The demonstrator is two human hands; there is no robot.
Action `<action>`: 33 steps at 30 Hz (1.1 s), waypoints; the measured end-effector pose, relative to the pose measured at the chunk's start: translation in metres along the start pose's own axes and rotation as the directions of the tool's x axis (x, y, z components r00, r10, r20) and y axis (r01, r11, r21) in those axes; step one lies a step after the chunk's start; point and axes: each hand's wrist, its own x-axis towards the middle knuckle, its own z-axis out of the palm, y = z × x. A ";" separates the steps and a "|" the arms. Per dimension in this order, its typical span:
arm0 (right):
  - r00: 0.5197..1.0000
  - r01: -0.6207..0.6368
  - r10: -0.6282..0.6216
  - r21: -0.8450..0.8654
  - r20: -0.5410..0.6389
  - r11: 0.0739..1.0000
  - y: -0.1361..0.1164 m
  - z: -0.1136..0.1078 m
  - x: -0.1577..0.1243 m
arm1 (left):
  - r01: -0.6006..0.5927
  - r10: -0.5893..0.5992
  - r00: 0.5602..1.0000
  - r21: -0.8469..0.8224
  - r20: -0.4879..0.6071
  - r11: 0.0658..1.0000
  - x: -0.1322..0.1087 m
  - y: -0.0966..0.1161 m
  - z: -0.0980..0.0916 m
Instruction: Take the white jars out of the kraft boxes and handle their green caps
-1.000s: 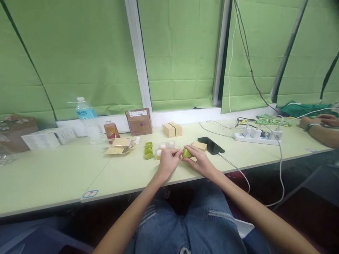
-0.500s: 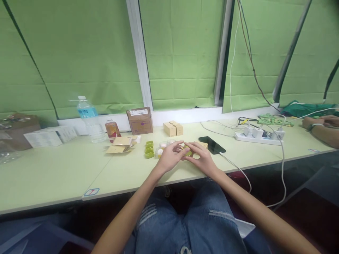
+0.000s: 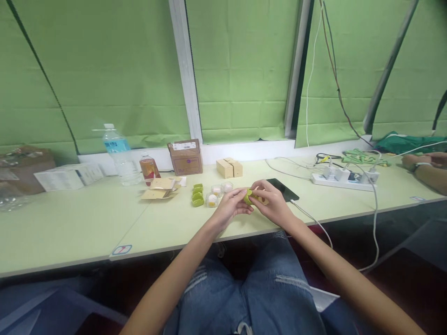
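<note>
Both my hands meet over the middle of the pale green table (image 3: 87, 228). My left hand (image 3: 230, 208) and my right hand (image 3: 272, 204) are closed together on a small yellow-green case (image 3: 248, 197), fingers pinched round it. Just left of my hands lie several small clear round containers (image 3: 213, 200) with pale contents, and a short stack of green pieces (image 3: 197, 195). A black phone (image 3: 283, 190) on a white cable lies just beyond my right hand. A small tan box seen earlier near my right hand is hidden now.
Along the back stand a water bottle (image 3: 118, 156), a small orange bottle (image 3: 148, 168), a brown carton (image 3: 186, 158), two wooden blocks (image 3: 228, 167) and flat card packaging (image 3: 160, 188). A power strip (image 3: 344, 179) with cables lies at right, near another person's arm (image 3: 428, 170).
My hands have lifted the green case slightly and turned it; my left hand's fingers, spread half a second ago, have closed on it again. The view has shifted a little.
</note>
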 end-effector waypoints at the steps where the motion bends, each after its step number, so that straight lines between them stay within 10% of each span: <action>1: 1.000 0.012 -0.012 -0.011 0.014 1.000 0.001 0.000 0.000 | -0.002 0.002 1.000 0.000 -0.002 1.000 0.000 -0.001 0.001; 7: 0.994 0.035 -0.024 -0.100 0.110 0.994 0.000 -0.002 0.001 | 0.003 -0.005 0.999 -0.030 -0.040 1.000 0.003 -0.001 -0.002; 12: 0.999 -0.004 0.000 -0.065 -0.055 0.998 -0.011 -0.014 0.008 | 0.030 -0.063 0.980 -0.168 -0.190 0.985 0.007 0.004 -0.011; 24: 0.974 -0.185 0.186 0.021 -0.126 0.982 -0.015 0.005 0.003 | 0.135 -0.146 0.989 -0.349 -0.005 0.927 0.000 0.008 0.007; 29: 0.954 -0.173 0.172 0.018 -0.246 0.985 -0.017 -0.016 0.010 | -0.009 -0.014 0.976 -0.106 -0.217 0.994 0.001 0.038 -0.029; 33: 0.937 -0.274 0.255 -0.049 -0.238 0.960 0.000 -0.037 0.012 | -0.046 0.141 0.862 0.201 -0.487 0.978 -0.011 0.073 -0.086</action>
